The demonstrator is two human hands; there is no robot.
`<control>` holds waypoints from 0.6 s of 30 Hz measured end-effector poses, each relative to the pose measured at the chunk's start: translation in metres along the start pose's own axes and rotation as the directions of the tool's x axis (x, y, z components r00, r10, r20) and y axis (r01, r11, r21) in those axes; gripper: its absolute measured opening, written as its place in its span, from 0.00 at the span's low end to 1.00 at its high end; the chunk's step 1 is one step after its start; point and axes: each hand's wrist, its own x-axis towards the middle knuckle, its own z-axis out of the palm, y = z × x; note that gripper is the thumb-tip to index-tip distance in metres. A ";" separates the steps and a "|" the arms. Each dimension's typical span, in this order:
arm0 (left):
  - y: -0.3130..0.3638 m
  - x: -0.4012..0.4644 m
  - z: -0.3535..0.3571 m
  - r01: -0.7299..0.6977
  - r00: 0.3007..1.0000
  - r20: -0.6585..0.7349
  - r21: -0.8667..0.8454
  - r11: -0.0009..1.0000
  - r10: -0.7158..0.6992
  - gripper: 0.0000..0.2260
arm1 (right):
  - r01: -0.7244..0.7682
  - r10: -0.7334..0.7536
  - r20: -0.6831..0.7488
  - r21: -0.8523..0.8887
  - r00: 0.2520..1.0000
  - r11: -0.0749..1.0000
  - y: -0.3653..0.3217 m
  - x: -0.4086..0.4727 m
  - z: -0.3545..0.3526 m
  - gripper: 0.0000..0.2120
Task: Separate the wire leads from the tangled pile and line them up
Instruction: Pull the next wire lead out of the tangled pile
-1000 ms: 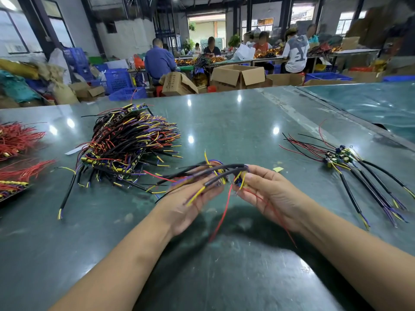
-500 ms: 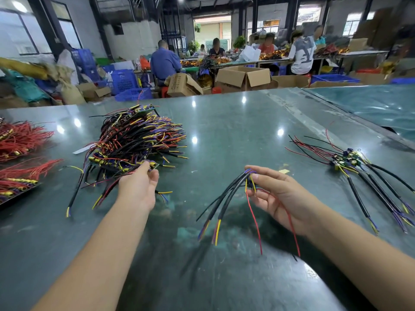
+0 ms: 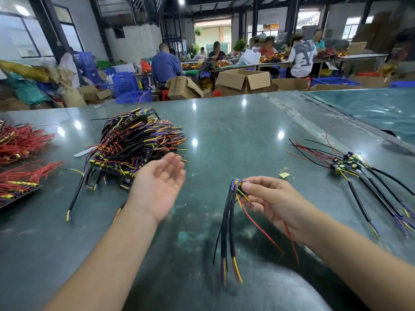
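A worker at a long green table (image 3: 224, 122) sorts wire leads; the right hand (image 3: 274, 203) pinches one separated lead (image 3: 231, 221) by its small circuit board at the top, thumb and fingers closed around it, so that the black sleeved wires and thin red strands hang straight down near the worker and fall clear of one another; holding it from the board end probably lets gravity do the untangling before the piece is laid down. The left hand (image 3: 159, 187) hovers palm up with its fingers spread and relaxed, holding nothing, just near of the tangled pile (image 3: 134, 144) on the left of the table; it looks poised either to steady the dangling wires or to reach for another piece. The finished row (image 3: 359, 176) lies well apart on the right, boards together at the far end and wires fanned toward the near edge, which is likely where the held lead belongs; bundles of red wire (image 3: 20, 142) sit at the far left edge; a small yellow scrap (image 3: 284, 175) lies between the right hand and the row. Half a second earlier the left hand was down on the pile's near edge; it has since lifted off and turned open, while the right hand has raised the lead to hang more vertically.
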 end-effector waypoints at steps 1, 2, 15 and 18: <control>-0.005 -0.004 0.004 0.029 0.996 0.074 0.134 0.991 -0.040 0.08 | 0.005 -0.005 0.000 -0.044 1.000 0.999 0.001 -0.001 0.001 0.09; -0.011 -0.008 0.007 0.041 0.986 0.147 0.274 0.961 -0.084 0.10 | 0.016 -0.016 0.001 -0.087 1.000 0.996 0.001 -0.002 0.003 0.07; -0.042 -0.022 0.007 -0.079 0.879 0.416 0.610 0.789 -0.234 0.13 | 0.132 -0.116 0.065 -0.367 0.991 0.921 0.002 -0.009 0.009 0.04; -0.042 -0.021 0.008 -0.028 0.874 0.416 0.557 0.830 -0.250 0.13 | 0.099 -0.077 0.088 -0.283 0.993 0.954 -0.001 -0.008 0.005 0.13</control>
